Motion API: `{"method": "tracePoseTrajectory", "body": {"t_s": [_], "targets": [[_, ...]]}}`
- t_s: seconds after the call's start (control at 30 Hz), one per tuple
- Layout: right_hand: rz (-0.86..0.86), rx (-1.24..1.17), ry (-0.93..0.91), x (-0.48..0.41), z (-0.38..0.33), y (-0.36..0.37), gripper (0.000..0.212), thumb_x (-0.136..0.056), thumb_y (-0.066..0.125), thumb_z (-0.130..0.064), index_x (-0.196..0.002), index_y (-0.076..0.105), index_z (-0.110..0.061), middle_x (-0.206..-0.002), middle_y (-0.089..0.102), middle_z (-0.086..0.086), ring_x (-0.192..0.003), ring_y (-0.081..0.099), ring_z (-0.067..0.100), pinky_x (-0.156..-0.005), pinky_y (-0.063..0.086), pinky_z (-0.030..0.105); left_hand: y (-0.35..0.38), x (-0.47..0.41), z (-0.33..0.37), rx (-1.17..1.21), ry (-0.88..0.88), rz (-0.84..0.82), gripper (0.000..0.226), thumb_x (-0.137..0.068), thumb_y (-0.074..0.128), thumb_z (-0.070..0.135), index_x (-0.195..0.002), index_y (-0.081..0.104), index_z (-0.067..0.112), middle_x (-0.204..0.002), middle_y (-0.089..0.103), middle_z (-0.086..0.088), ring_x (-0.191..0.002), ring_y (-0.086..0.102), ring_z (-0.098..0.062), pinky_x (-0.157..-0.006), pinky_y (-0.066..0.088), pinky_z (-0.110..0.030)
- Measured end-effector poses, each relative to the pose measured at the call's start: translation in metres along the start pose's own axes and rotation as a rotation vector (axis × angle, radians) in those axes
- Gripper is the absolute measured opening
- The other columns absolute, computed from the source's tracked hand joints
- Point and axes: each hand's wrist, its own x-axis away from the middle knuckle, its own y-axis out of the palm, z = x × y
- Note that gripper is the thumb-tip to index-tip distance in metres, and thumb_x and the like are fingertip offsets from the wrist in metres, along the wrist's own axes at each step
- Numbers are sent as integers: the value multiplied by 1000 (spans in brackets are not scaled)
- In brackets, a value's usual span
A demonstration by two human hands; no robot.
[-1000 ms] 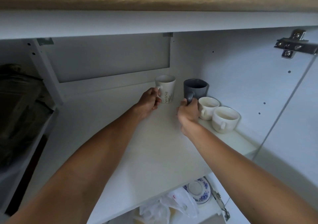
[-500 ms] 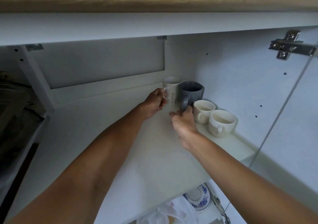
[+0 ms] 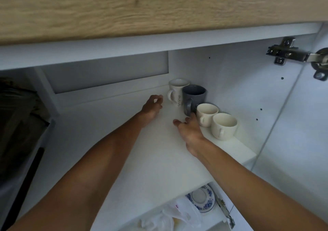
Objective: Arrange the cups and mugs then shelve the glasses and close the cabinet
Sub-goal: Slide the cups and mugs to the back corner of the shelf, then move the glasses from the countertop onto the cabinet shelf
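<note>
Along the right wall of the white shelf [image 3: 124,159] stands a row of cups: a white mug with a plant print [image 3: 177,92] in the back corner, a grey mug [image 3: 194,96] in front of it, then two cream cups [image 3: 206,112] [image 3: 224,125]. My left hand [image 3: 152,105] hovers just left of the white mug's handle, fingers apart, holding nothing. My right hand [image 3: 190,127] lies low on the shelf below the grey mug's handle, fingers spread, one fingertip close to the handle.
A wooden countertop edge [image 3: 159,9] runs overhead. A metal hinge [image 3: 287,53] sits on the right wall, with the open door beyond. On the shelf below lie a blue-patterned plate [image 3: 202,198] and a crumpled plastic bag [image 3: 170,216]. Dark items fill the left compartment.
Both mugs were slid back into the right corner, then both hands let go of the handles and pulled slightly away.
</note>
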Motion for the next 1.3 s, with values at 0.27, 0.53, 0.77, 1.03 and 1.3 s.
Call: {"method": "tracePoseTrajectory", "body": {"t_s": [0.27,0.53,0.77,1.03,1.3], "targets": [[-154,386,-142,58,-11,-16,79,-93,62,-37,-156,16,-24,-156,31,-1,-140,35,21,-111,37,35,-65,90,-43,-545,196,37,59,-99,37,56,-151,33,28,-153,41,-10,-139,37,-31,-114,31,-41],[-318,1165,-386,131,-18,-33,94,-85,41,-75,-156,-2,-31,-165,-3,4,-151,-8,27,-120,11,54,-102,222,-44,-889,113,61,73,-91,20,75,-155,6,41,-166,3,0,-151,-5,-26,-118,8,-50],[-427,1381,-382,191,-54,-47,98,-78,28,-85,-155,-5,-34,-165,-5,4,-150,-14,28,-116,0,62,-112,299,-3,-924,8,-40,75,-90,17,76,-155,1,40,-166,-7,1,-150,-14,-25,-118,3,-50],[-552,1432,-215,319,-155,-88,98,-79,26,-85,-155,-8,-33,-166,-8,4,-150,-14,27,-115,1,59,-155,427,99,-913,-111,-226,79,-87,16,79,-155,3,39,-166,-7,0,-150,-15,-27,-118,1,-52],[-572,1381,-191,393,-272,-120,94,-83,31,-81,-155,-5,-34,-165,-9,3,-150,-15,27,-116,2,59,-203,509,214,-876,-143,-253,82,-86,15,81,-155,5,38,-166,-3,0,-150,-15,-26,-120,1,-49]]}}
